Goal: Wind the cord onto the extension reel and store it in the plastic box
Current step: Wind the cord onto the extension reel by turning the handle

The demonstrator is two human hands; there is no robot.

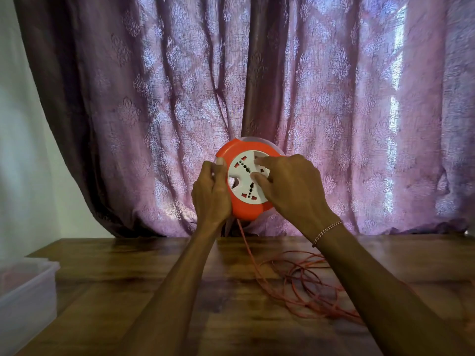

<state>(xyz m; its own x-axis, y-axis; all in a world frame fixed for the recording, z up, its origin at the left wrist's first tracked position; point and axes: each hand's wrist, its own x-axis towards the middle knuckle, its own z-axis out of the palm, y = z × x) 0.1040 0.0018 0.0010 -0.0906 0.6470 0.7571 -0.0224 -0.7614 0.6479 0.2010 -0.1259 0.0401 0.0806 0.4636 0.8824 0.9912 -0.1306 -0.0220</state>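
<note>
I hold a round orange extension reel (244, 209) with a white socket face up in the air in front of the curtain. My left hand (212, 192) grips its left rim, thumb over the front edge. My right hand (290, 186) lies over the right side, with its fingertips curled onto the white face. An orange cord (248, 249) hangs from the bottom of the reel down to the wooden table (128, 291), where it lies in loose tangled loops at the right. A clear plastic box (28, 286) stands at the table's left edge.
A purple patterned curtain (334, 98) hangs right behind the table. A pale wall shows at the far left.
</note>
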